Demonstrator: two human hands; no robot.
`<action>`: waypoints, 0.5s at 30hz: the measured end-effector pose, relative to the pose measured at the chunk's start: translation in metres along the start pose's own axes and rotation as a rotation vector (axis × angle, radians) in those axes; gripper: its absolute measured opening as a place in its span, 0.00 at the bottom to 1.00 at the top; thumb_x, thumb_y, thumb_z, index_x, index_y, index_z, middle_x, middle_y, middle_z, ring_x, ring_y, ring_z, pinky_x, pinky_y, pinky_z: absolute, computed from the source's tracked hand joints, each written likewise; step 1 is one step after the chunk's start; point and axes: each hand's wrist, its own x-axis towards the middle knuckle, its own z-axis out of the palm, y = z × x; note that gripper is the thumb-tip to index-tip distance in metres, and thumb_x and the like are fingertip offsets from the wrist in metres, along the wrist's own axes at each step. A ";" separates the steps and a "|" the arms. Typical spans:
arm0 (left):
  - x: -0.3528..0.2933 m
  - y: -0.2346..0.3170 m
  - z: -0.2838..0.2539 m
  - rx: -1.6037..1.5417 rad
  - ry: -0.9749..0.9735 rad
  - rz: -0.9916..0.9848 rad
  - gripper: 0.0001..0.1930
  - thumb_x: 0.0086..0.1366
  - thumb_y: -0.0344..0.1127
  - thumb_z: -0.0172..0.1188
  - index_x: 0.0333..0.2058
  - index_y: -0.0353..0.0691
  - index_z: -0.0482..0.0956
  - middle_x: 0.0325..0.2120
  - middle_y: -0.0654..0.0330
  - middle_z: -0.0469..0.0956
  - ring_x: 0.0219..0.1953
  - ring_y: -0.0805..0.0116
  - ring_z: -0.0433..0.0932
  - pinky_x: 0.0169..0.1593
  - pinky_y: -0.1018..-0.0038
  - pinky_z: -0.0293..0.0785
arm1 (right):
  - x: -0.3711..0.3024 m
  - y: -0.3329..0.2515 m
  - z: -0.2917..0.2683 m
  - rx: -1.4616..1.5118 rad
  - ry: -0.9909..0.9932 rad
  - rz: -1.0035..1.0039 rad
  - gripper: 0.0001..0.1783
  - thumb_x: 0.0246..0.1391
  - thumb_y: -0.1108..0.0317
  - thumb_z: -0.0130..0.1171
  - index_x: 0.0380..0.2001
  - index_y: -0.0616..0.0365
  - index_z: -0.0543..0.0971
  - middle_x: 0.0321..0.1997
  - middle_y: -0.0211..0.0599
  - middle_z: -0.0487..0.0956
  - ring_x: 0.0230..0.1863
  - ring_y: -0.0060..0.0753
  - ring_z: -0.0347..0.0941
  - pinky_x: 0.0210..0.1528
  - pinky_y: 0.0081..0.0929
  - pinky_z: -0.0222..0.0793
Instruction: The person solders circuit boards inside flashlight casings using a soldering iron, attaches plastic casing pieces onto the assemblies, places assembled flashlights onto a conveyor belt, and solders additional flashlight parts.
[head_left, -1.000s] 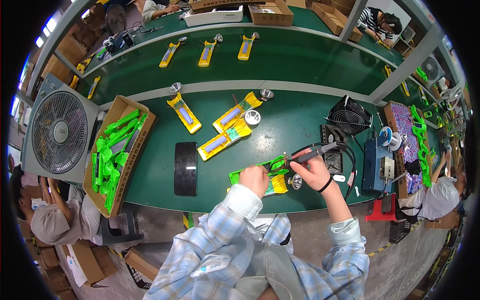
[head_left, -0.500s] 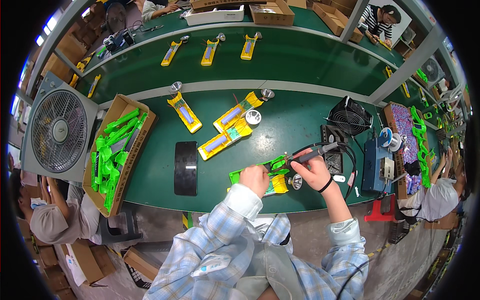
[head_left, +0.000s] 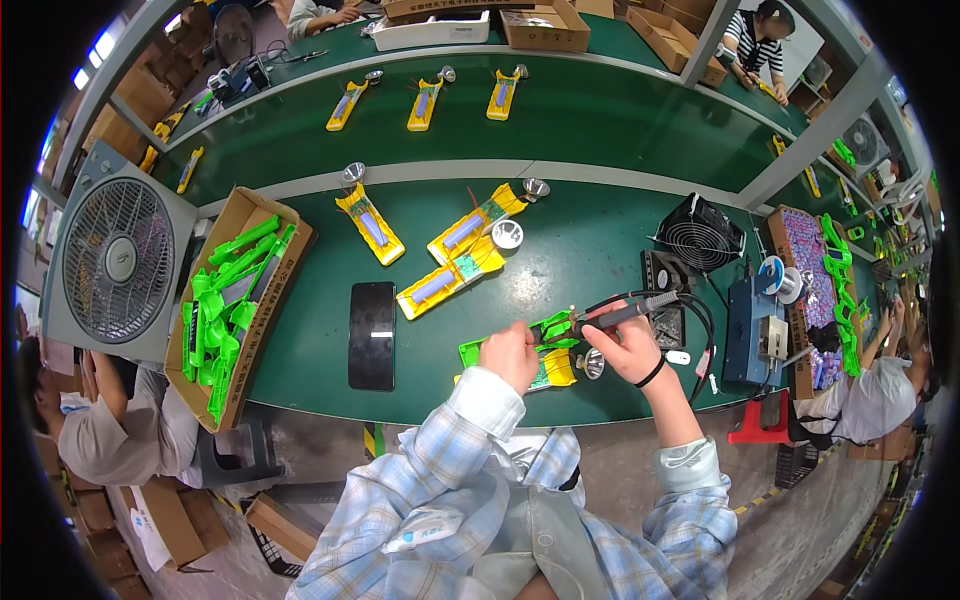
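My left hand [head_left: 510, 357] is closed around a green plastic housing [head_left: 469, 353] near the table's front edge. A yellow shell [head_left: 558, 370] with a green circuit board lies under it, and a round lamp reflector [head_left: 592, 363] sits at its right end. My right hand [head_left: 630, 345] grips a soldering iron [head_left: 655, 301], its tip pointing left at the far end of the green housing. The exact contact spot is too small to make out. Beyond my hands lie yellow lamp shells [head_left: 432, 287] with purple battery cells and wired reflectors.
Left are a box fan [head_left: 120, 260], a carton [head_left: 290, 265] of green housings and a black phone [head_left: 371, 337]. Right stand a small black fan [head_left: 700, 235], a blue soldering station [head_left: 750, 325] and a solder spool [head_left: 790, 284]. Behind runs a green belt [head_left: 600, 120] carrying yellow shells.
The yellow shells on the belt at the back have shifted slightly to the right. My hands, the green housing and the soldering iron have hardly moved.
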 end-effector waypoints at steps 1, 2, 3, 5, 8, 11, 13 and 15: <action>0.000 0.000 0.000 -0.001 0.000 0.000 0.03 0.44 0.26 0.53 0.22 0.38 0.72 0.16 0.55 0.74 0.21 0.54 0.75 0.27 0.64 0.71 | 0.000 -0.001 0.000 0.003 0.002 -0.002 0.15 0.46 0.65 0.55 0.31 0.68 0.71 0.19 0.38 0.73 0.20 0.27 0.71 0.24 0.21 0.64; 0.000 0.000 0.001 -0.010 0.005 -0.004 0.03 0.44 0.26 0.53 0.22 0.38 0.72 0.16 0.54 0.74 0.21 0.54 0.75 0.27 0.64 0.71 | 0.000 -0.001 0.000 0.002 0.002 -0.002 0.15 0.46 0.65 0.55 0.31 0.68 0.71 0.19 0.38 0.73 0.20 0.27 0.71 0.24 0.21 0.64; 0.000 0.000 0.001 -0.020 0.010 -0.009 0.03 0.44 0.26 0.53 0.22 0.38 0.72 0.16 0.54 0.74 0.21 0.54 0.75 0.27 0.64 0.71 | 0.000 0.001 0.000 0.008 -0.003 -0.001 0.15 0.46 0.65 0.55 0.31 0.68 0.71 0.19 0.38 0.73 0.20 0.27 0.71 0.23 0.21 0.64; 0.000 0.002 -0.001 -0.022 0.005 -0.010 0.03 0.44 0.26 0.52 0.22 0.38 0.72 0.15 0.54 0.74 0.21 0.54 0.75 0.27 0.64 0.71 | 0.000 0.004 0.001 0.016 -0.007 0.002 0.15 0.46 0.65 0.55 0.31 0.67 0.71 0.19 0.38 0.73 0.20 0.26 0.71 0.23 0.21 0.64; 0.001 0.002 0.000 -0.021 -0.007 -0.014 0.03 0.44 0.26 0.52 0.22 0.38 0.72 0.15 0.54 0.74 0.21 0.54 0.75 0.27 0.64 0.71 | 0.000 0.006 0.001 0.018 -0.011 -0.001 0.15 0.46 0.65 0.56 0.31 0.67 0.71 0.18 0.38 0.72 0.20 0.26 0.71 0.24 0.21 0.64; 0.000 0.000 -0.001 -0.014 -0.008 -0.016 0.03 0.44 0.26 0.52 0.22 0.38 0.72 0.16 0.54 0.74 0.21 0.54 0.75 0.27 0.64 0.71 | -0.001 0.005 0.000 0.015 0.008 0.019 0.15 0.45 0.65 0.56 0.31 0.68 0.71 0.19 0.37 0.73 0.20 0.25 0.71 0.24 0.21 0.65; 0.000 -0.001 0.000 -0.017 -0.007 -0.011 0.03 0.45 0.26 0.52 0.22 0.38 0.72 0.16 0.54 0.74 0.21 0.54 0.75 0.27 0.63 0.71 | -0.001 0.004 -0.002 0.046 0.067 -0.015 0.15 0.45 0.65 0.56 0.31 0.68 0.71 0.20 0.36 0.73 0.20 0.24 0.70 0.25 0.20 0.66; 0.000 -0.002 0.002 -0.029 -0.007 0.002 0.03 0.44 0.26 0.52 0.22 0.38 0.72 0.15 0.54 0.74 0.21 0.54 0.75 0.27 0.63 0.70 | -0.003 0.006 -0.004 0.054 0.086 0.004 0.15 0.45 0.65 0.56 0.31 0.68 0.71 0.20 0.36 0.73 0.20 0.24 0.70 0.25 0.20 0.66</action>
